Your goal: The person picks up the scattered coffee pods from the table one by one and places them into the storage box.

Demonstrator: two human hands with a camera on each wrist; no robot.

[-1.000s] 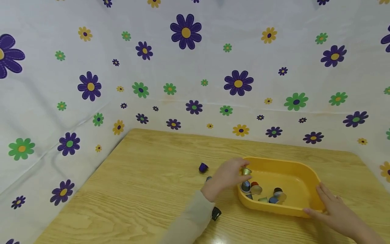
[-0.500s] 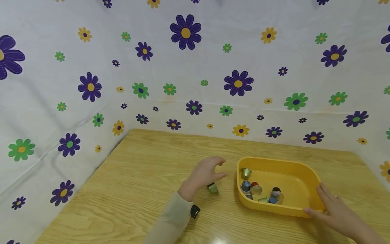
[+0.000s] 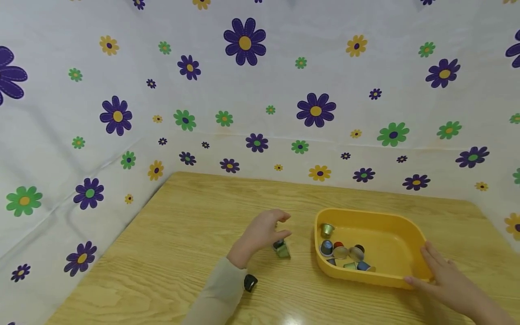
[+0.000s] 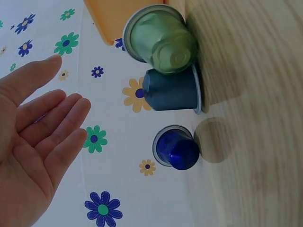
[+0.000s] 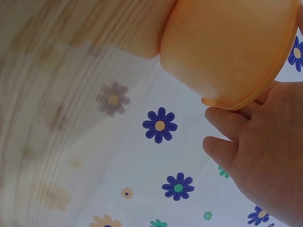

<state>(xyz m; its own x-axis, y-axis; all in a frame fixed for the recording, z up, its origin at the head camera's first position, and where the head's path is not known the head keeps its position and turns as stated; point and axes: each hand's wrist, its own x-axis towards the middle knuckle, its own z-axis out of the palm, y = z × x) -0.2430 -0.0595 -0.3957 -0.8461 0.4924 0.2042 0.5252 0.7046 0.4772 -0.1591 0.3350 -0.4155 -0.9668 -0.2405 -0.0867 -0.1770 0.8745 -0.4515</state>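
My left hand (image 3: 260,232) hovers over the table with fingers spread and nothing in them. Just beside it lie a green coffee capsule (image 3: 283,251) and a dark teal capsule (image 3: 278,243), touching each other. In the left wrist view a blue capsule (image 4: 177,149) stands apart from them; the hand mostly hides it in the head view. A black capsule (image 3: 250,283) lies by my left sleeve. My right hand (image 3: 447,280) rests against the right end of a yellow tray (image 3: 373,216), its fingers touching the rim (image 5: 241,104). Several capsules lie in the tray's left part, including a gold-green one (image 3: 327,230).
The wooden table (image 3: 195,216) reaches back to a white sheet (image 3: 276,81) printed with flowers, which also hangs along the left side. The tray's raised walls stand at the right of the table.
My left hand has drawn back left from the tray to beside the green and teal capsules. A capsule inside the tray has rolled and tipped over. The right hand stays on the tray.
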